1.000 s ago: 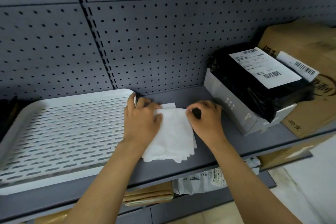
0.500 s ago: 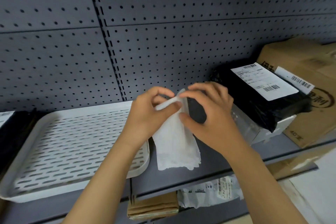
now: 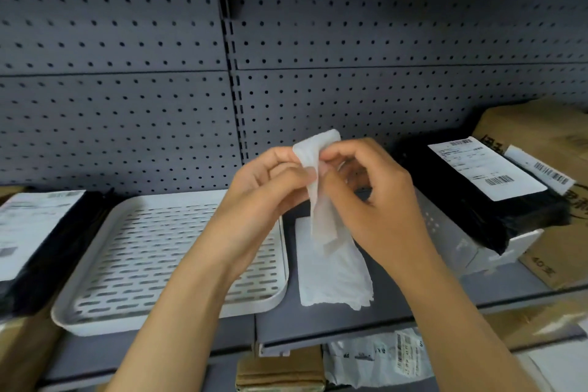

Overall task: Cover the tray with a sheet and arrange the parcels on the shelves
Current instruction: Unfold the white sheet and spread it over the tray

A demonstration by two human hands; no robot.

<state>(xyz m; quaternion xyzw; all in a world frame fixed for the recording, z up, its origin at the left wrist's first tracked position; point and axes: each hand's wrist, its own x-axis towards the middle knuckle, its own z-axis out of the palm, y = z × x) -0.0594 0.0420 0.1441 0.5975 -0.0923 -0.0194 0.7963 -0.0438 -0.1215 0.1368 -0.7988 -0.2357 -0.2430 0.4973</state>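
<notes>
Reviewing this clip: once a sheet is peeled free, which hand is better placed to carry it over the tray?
Left, probably. The left hand already pinches the sheet and sits on the side of the tray. The right hand is farther off, over the remaining stack.

On the shelf [image 3: 397, 305] the tray [image 3: 178, 305] lies left of a stack of sheets [image 3: 334, 283]. A parcel [image 3: 35, 232] lies left of the tray; another parcel [image 3: 483, 188] rests on a box [image 3: 461, 245] to the right.
</notes>
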